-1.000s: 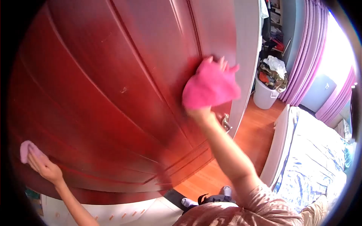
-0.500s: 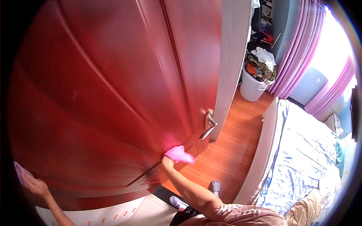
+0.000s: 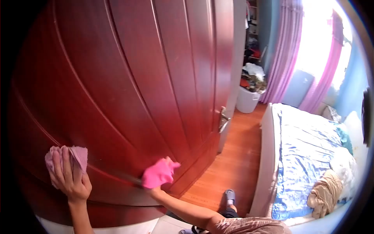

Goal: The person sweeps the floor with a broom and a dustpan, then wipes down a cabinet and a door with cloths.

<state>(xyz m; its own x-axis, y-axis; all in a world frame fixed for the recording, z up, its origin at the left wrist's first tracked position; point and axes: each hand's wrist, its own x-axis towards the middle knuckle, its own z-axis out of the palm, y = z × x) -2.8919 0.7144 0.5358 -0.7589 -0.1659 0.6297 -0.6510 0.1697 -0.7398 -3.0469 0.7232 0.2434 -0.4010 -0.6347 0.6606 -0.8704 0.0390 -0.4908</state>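
Note:
My left hand (image 3: 73,180) presses a folded mauve cloth (image 3: 80,156) flat against the dark red wooden door (image 3: 128,97), at the lower left. Its fingers lie over the cloth, which sticks out on both sides of them. Lower in the middle, my right hand (image 3: 155,191) is at the door with a bright pink cloth (image 3: 157,174). That cloth covers most of the hand, so the fingers are largely hidden. Long curved grooves run down the door panel. A metal lever handle (image 3: 223,119) sits near the door's right edge, up and to the right of my right hand.
Right of the door lies a wood floor (image 3: 237,152). A bed (image 3: 307,148) with blue-and-white bedding and a crumpled beige garment (image 3: 325,191) stands there. Farther back are a white bin (image 3: 247,99) heaped with clothes and purple curtains (image 3: 278,54). My foot (image 3: 230,195) is below.
My left hand and the mauve cloth have moved right and up from the door's left edge. My right hand with the pink cloth has shifted left and slightly down. The view has turned somewhat.

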